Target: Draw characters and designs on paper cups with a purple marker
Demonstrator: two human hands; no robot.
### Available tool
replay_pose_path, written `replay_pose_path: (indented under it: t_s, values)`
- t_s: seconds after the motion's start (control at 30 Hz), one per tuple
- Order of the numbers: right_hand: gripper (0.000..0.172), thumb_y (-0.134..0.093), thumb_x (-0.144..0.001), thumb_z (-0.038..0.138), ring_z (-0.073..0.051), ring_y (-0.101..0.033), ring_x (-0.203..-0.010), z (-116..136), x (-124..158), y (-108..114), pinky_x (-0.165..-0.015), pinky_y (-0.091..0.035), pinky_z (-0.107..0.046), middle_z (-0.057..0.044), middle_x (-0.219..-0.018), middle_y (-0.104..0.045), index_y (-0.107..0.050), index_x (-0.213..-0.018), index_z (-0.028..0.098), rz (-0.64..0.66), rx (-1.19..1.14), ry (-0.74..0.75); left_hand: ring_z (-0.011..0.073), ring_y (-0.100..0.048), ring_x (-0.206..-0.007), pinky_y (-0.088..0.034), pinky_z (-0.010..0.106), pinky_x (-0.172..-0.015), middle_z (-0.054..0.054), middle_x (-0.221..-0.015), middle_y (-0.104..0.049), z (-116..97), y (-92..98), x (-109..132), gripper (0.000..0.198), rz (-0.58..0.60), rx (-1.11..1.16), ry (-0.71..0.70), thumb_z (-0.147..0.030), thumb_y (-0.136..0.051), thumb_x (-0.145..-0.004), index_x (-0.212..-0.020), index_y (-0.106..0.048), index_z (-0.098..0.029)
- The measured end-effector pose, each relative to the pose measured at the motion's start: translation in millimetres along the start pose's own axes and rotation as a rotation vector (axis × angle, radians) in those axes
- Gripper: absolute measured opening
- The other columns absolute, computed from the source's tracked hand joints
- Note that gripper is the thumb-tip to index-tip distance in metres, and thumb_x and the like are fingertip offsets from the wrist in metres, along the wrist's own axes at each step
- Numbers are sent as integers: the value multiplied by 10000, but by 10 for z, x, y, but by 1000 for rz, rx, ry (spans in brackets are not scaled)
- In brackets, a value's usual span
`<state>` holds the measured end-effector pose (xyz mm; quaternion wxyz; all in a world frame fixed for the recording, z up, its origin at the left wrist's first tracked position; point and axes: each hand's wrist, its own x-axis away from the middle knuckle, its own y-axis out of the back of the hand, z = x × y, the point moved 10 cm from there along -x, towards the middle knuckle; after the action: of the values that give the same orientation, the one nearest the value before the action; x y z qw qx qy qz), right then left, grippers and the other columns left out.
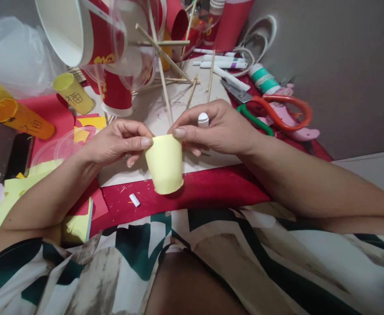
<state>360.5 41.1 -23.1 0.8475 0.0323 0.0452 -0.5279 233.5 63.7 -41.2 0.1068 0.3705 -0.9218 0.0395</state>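
Observation:
A small cup-shaped piece of light yellow paper (164, 164) hangs between my two hands above the near edge of the board. My left hand (121, 141) pinches its upper left corner between thumb and fingers. At the upper right corner, my right hand (211, 129) grips it the same way. A white marker (203, 120) also sticks up between the fingers of my right hand; most of it is hidden. On the red cloth below lies a small white cap (134, 200).
Thin wooden sticks (165, 83) cross over the white board (123, 173), beside red paper cups (117, 89). Scissors (277, 109) and white markers (223, 64) lie to the right. Yellow paper cylinders (73, 93), an orange one (23, 118) and paper scraps (90, 122) are at left.

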Motion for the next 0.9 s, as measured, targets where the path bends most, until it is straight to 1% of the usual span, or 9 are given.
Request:
replay_pose_path:
  t_s: [0.1,0.2,0.33,0.4,0.5,0.57,0.7,0.8,0.9]
  values:
    - [350,-851,-834,496,-28,-497,-419,-12,13,-43,-442,-338,-182,86,-536,-568,-716,-770,180,32,30,-19,71,-519,-339,-403,154,-363,-35,-462,-599,-42,-39,17,337,12,-64,5,-467,-941,-714,-797,-809,-168]
    - [358,-835,-847,504,-24,-487,-421,-14,45,-112,-449,-341,-174,94,-511,-548,-705,-746,186,50,52,-22,69,-544,-368,-438,156,-364,-39,-555,-654,-116,-44,66,290,-50,-160,-27,-387,-931,-731,-911,-843,-177]
    - [378,-828,-848,529,-31,-475,-414,-32,72,-164,-442,-347,-175,97,-484,-526,-697,-741,191,58,47,-20,60,-538,-366,-419,146,-367,-40,-534,-635,-124,-87,112,175,-49,-201,-42,-333,-894,-791,-838,-839,-174]
    - [361,-823,-859,528,-41,-495,-424,-30,68,-124,-451,-372,-184,86,-507,-546,-721,-785,190,38,18,-8,63,-557,-379,-438,145,-395,-34,-528,-643,-115,-68,106,202,-47,-154,-48,-356,-909,-785,-798,-822,-175]
    - [324,-802,-890,513,-54,-541,-457,17,43,1,-475,-400,-197,63,-588,-612,-770,-918,192,-18,-16,37,69,-592,-407,-475,143,-450,-30,-517,-656,-135,19,74,306,-70,-32,-77,-410,-966,-711,-761,-782,-170]
    - [327,-804,-889,508,-58,-557,-469,36,19,42,-481,-407,-204,55,-631,-643,-777,-976,194,-17,-20,47,73,-602,-411,-479,143,-455,-28,-521,-665,-136,62,45,360,-66,46,-88,-426,-989,-672,-739,-753,-163]
    - [338,-828,-860,511,-52,-539,-466,43,-13,5,-461,-399,-196,61,-624,-644,-733,-879,187,40,-32,55,76,-609,-414,-497,148,-460,-9,-540,-690,-62,35,-18,361,33,145,-64,-399,-987,-686,-722,-730,-148]
    - [346,-818,-885,483,-43,-522,-441,31,-8,-51,-445,-387,-182,75,-585,-613,-674,-802,179,82,-2,66,85,-620,-417,-497,149,-440,-2,-573,-707,-5,16,-33,329,70,103,-44,-399,-961,-726,-824,-781,-141]
    - [306,-783,-931,439,-48,-518,-432,22,21,-121,-463,-412,-177,87,-532,-584,-670,-832,172,131,40,76,68,-597,-414,-491,150,-400,-10,-681,-742,-41,27,0,349,27,-8,-70,-399,-950,-738,-963,-827,-162]
